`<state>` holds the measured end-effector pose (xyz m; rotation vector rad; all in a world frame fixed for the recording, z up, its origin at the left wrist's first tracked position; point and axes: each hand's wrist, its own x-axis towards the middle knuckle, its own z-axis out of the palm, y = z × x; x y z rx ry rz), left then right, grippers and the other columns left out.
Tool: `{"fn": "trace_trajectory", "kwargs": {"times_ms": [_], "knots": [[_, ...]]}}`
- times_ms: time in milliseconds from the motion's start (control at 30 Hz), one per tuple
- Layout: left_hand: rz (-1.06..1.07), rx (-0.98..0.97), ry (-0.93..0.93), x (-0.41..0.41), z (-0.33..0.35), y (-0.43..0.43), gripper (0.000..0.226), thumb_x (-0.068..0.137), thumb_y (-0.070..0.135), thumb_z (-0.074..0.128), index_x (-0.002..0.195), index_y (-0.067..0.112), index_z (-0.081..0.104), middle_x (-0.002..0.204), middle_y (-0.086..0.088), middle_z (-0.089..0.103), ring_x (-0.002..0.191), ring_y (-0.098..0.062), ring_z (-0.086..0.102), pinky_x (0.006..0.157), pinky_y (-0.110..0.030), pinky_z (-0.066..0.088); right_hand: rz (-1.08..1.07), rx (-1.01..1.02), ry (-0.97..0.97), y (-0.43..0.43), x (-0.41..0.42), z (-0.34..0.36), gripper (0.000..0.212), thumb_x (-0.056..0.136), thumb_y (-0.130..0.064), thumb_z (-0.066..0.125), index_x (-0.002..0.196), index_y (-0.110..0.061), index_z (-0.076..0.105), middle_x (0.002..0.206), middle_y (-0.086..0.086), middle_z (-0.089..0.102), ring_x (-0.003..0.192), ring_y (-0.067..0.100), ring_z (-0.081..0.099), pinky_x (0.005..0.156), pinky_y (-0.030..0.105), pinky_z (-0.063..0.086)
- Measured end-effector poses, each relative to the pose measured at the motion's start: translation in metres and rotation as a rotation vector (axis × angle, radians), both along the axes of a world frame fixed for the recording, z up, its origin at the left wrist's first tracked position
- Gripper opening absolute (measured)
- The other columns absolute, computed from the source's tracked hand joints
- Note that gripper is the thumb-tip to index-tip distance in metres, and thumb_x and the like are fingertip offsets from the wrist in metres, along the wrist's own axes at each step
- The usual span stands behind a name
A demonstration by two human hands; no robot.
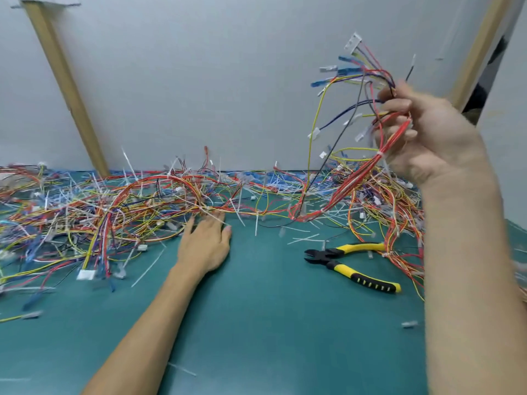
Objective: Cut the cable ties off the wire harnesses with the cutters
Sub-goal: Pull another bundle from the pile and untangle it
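Selection step, between cuts. The right hand (422, 132) is raised at upper right with its fingers curled round a wire harness (356, 181). It grips near the branched end, where white and blue connectors (353, 42) fan upward. The red-and-yellow trunk hangs from the grip down to the green mat (256, 323) and merges with the pile of harnesses (128, 201) spread along the mat's far edge. A white cable tie (379, 153) circles the trunk just below the fingers, and others appear to sit lower on it (motion blur leaves their count uncertain). The left hand (205, 243) lies flat on the mat with fingers straight and slightly spread, their tips touching the near fringe of the pile; it holds nothing. The cutters (350, 263), with yellow-and-black handles, lie unheld on the mat with jaws parted, near the pile's lower right and apart from both hands. Cut tie tails (303, 238) litter the mat, which suggests the work is partly done. The next move probably calls for one hand to take up the cutters and close the blades on a tie alone, clear of the thin wires beneath it.
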<state>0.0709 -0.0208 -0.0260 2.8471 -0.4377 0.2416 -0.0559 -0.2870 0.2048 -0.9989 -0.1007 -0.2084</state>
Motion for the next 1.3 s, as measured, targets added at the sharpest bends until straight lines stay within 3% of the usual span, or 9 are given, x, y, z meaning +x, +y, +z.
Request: {"fn": "trace_trajectory", "kwargs": {"times_ms": [167,267,367,433,600,800,900,1100,1300], "knots": [[-0.069,0.145,-0.456,-0.033,0.025,-0.016,0.023,0.093,0.031,0.049,0.079,0.021,0.065,0.087,-0.001,0.073,0.091,-0.025,0.064,0.101,-0.046,0.035,-0.005,0.059,0.074,0.007,0.013,-0.011,0.037,0.108,-0.028,0.038,0.078,-0.012,0.052,0.047,-0.012,0.040,0.033,0.002,0.035,0.032,0.013,0.031],[-0.301,-0.127,-0.614,-0.056,0.030,-0.044,0.011,0.087,0.028,0.060,0.080,0.020,0.062,0.081,0.001,0.069,0.084,-0.026,0.061,0.086,-0.041,0.039,-0.054,-0.037,0.115,0.015,0.021,-0.017,0.036,0.107,-0.030,0.041,0.079,-0.011,0.053,0.046,-0.011,0.041,0.033,0.001,0.035,0.031,0.012,0.029],[-0.591,-0.423,-0.232,-0.075,0.023,-0.069,0.044,0.087,0.012,0.058,0.131,0.018,0.055,0.131,0.000,0.059,0.124,-0.020,0.050,0.106,-0.032,0.037,-0.043,-0.081,0.126,0.024,0.026,-0.020,0.035,0.107,-0.031,0.041,0.081,-0.011,0.054,0.046,-0.011,0.041,0.033,0.001,0.035,0.030,0.011,0.028],[-0.751,-0.421,-0.065,-0.079,0.017,-0.077,0.049,0.092,0.005,0.053,0.139,0.019,0.052,0.139,0.004,0.057,0.133,-0.016,0.047,0.110,-0.027,0.036,-0.036,-0.088,0.115,0.027,0.027,-0.021,0.036,0.107,-0.032,0.041,0.082,-0.011,0.055,0.047,-0.011,0.041,0.035,0.000,0.035,0.031,0.011,0.027],[-0.752,-0.542,-0.061,-0.079,0.018,-0.073,0.029,0.094,0.001,0.060,0.113,0.019,0.073,0.102,0.005,0.074,0.095,-0.007,0.067,0.086,-0.015,0.048,-0.134,-0.131,0.032,0.028,0.028,-0.022,0.034,0.106,-0.039,0.044,0.086,-0.014,0.057,0.051,-0.011,0.042,0.037,0.002,0.037,0.036,0.012,0.031],[-0.451,-1.561,0.135,-0.085,0.059,-0.068,0.006,0.098,0.003,0.057,0.101,0.007,0.060,0.069,-0.004,0.070,0.060,-0.018,0.070,0.060,-0.029,0.059,-0.305,-0.394,-0.089,0.024,0.030,-0.027,0.028,0.101,-0.045,0.053,0.088,-0.023,0.062,0.061,-0.010,0.047,0.047,0.005,0.042,0.044,0.019,0.036],[-0.390,-1.739,0.314,-0.082,0.076,-0.055,0.014,0.090,0.023,0.063,0.100,0.015,0.060,0.064,0.001,0.064,0.039,-0.006,0.050,0.039,-0.017,0.043,-0.370,-0.563,-0.064,0.025,0.034,-0.033,0.029,0.099,-0.048,0.055,0.087,-0.023,0.064,0.060,-0.012,0.049,0.046,0.007,0.042,0.045,0.021,0.035],[-0.581,-1.311,0.963,-0.081,0.069,-0.035,0.031,0.089,0.030,0.057,0.112,0.010,0.064,0.067,0.004,0.059,0.029,0.002,0.029,0.033,-0.010,0.031,-0.462,-0.749,-0.065,0.026,0.038,-0.042,0.026,0.097,-0.046,0.062,0.084,-0.024,0.069,0.060,-0.008,0.052,0.044,0.005,0.045,0.039,0.019,0.035],[-0.565,-0.978,0.705,-0.068,0.048,-0.036,0.028,0.098,0.023,0.052,0.116,0.005,0.064,0.072,0.000,0.074,0.060,-0.011,0.067,0.063,-0.020,0.055,-0.648,-0.687,-0.018,0.017,0.043,-0.042,0.024,0.100,-0.041,0.057,0.091,-0.022,0.068,0.052,-0.013,0.056,0.042,0.002,0.049,0.040,0.018,0.038]]}}
